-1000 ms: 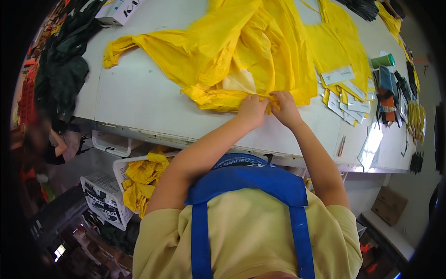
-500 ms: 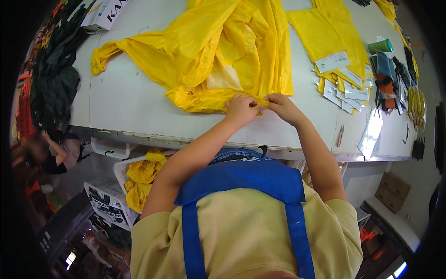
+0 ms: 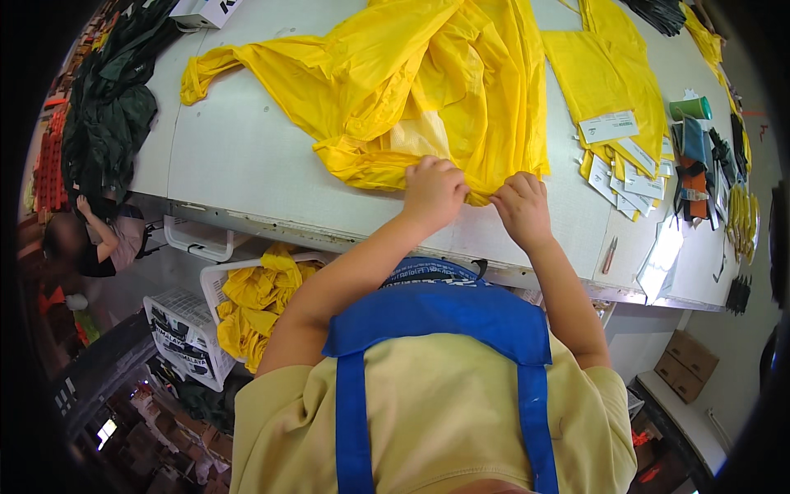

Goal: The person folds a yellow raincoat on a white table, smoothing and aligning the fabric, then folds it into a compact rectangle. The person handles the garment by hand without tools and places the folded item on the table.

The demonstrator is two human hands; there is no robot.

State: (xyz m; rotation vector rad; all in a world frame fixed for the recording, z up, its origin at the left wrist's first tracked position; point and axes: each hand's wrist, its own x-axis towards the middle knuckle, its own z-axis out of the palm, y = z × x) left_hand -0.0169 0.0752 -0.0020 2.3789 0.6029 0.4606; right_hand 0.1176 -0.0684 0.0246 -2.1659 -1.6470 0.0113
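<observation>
A yellow raincoat of thin, shiny cloth lies crumpled over the table in front of me, one sleeve stretched to the left. Its paler inner side shows in the middle. At the coat's near edge, my left hand is closed on the gathered cloth, knuckles up. Just to its right, my right hand pinches the same edge between thumb and fingers. A short fold of yellow cloth runs between the two hands. The exact fingertips of the left hand are hidden beneath it.
Flat yellow pieces with white labelled cards lie to the right, near a green roll. Small pliers-like snips rest by the table's front edge. Dark green garments hang over the left end. Below stands a white basket of yellow cloth.
The view has shifted, so the table's things sit farther right. My hands have turned on the coat's edge and are slightly farther apart, both still holding it.
</observation>
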